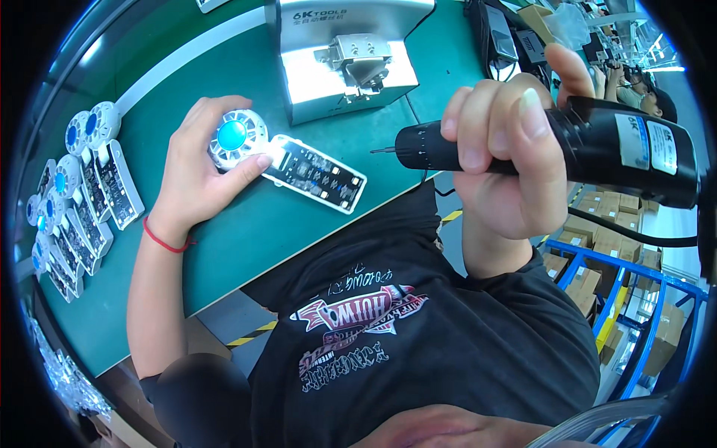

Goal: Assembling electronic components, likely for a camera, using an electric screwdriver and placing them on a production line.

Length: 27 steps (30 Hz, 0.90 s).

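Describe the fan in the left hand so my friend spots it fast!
On the green table, find the silver screw feeder. Below it to the left, the left hand grips a white handheld fan with a blue hub and bare circuit board. Other fans cluster at the left; only this one is held.

Bright glare on silver machine point(345, 61), dark corners

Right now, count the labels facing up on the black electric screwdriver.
2: a bluish label and, farther back, a white label, side by side on the screwdriver; others may be hidden.
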Available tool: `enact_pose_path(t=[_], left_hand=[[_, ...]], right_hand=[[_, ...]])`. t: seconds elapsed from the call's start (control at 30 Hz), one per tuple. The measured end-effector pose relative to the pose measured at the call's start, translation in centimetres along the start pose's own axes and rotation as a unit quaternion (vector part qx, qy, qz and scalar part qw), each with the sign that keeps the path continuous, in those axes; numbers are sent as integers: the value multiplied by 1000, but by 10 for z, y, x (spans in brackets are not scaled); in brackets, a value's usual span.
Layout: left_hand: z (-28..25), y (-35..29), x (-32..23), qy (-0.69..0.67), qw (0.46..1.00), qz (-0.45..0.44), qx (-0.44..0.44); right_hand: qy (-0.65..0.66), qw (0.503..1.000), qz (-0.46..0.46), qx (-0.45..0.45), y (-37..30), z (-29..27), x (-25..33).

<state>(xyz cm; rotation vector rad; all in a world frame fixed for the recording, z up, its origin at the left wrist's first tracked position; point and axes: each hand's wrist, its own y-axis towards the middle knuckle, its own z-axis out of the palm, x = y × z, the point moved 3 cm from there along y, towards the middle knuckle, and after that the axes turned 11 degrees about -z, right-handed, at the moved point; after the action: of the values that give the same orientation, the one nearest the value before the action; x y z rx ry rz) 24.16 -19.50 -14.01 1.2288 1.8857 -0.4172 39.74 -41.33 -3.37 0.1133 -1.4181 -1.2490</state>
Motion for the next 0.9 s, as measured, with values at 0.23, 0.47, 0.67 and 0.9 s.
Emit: enact_pose_path(t=[0.23,0.47,0.67,0.9], left_hand=[[3,-1,-2,23,1000,17,-13],[2,-4,-1,38,998,44,1],[4,-3,-1,37,999,36,-1],[4,-2,1,31,999,39,-1]], right_hand=[[-33,998,53,-3,-14,11,-4],[-73,994,81,-8,-16,10,-7],[-41,997,45,51,-20,-6,-12],[-37,995,52,71,-23,-13,-17]])
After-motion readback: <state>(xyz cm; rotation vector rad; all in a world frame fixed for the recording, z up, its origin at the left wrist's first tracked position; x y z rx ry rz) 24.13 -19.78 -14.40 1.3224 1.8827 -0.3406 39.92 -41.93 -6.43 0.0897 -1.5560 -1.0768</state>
